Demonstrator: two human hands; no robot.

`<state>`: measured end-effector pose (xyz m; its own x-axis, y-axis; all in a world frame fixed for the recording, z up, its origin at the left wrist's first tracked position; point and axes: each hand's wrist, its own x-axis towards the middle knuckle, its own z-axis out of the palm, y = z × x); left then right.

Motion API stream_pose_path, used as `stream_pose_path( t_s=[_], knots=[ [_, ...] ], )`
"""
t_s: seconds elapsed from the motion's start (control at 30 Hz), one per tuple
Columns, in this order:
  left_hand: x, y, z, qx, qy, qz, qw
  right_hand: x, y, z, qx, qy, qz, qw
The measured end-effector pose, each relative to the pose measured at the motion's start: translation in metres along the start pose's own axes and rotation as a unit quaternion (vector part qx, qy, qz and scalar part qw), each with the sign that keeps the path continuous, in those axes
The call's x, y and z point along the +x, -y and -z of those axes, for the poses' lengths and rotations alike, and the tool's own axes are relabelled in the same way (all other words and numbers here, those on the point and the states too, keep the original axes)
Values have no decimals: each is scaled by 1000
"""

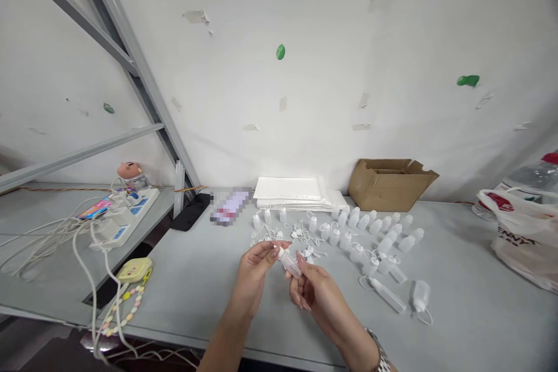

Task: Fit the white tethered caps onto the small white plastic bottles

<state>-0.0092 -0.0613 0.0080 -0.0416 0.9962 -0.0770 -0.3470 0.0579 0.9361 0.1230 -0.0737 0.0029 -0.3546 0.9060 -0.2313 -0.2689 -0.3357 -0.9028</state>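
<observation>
Between my two hands, above the grey table [187, 296], is a small translucent squeeze bottle [291, 265], tilted. My left hand [257, 267] pinches its white cap end. The lower body is gripped by the fingers of my right hand [311, 285]. Just beyond lies a pile of loose white caps [305, 238] with strap loops. Several similar bottles stand in rows to the right, some with capped tops, such as one bottle [345, 240]. Near my right wrist, a slim capped bottle [387, 294] and a wider bottle [421, 295] lie on their sides.
Along the wall are a stack of white sheets [288, 190] and an open cardboard box [387, 186]. A plastic bag [518, 238] stands at far right. On the left are a black phone [190, 212], a power strip [135, 218], trailing cables and a yellow case [134, 269] with a bead strap.
</observation>
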Motion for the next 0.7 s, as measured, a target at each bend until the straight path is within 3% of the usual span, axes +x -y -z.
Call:
stream_pose_path(
  t_s=[0.07, 0.3, 0.43, 0.57, 0.7],
  knots=[
    [2, -1, 3, 34, 2, 8, 999, 3, -1, 2, 17, -19, -14, 1000],
    [3, 3, 1, 9, -15, 28, 999, 4, -6, 6, -20, -75, 78, 994],
    [3, 0, 2, -51, 22, 64, 996, -1, -1, 5, 37, -30, 18, 999],
    [3, -1, 3, -35, 30, 69, 997, 0, -4, 3, 116, 17, -46, 992],
    [3, 4, 2, -10, -9, 34, 999, 4, -12, 1, 38, -37, 3, 999]
  ],
)
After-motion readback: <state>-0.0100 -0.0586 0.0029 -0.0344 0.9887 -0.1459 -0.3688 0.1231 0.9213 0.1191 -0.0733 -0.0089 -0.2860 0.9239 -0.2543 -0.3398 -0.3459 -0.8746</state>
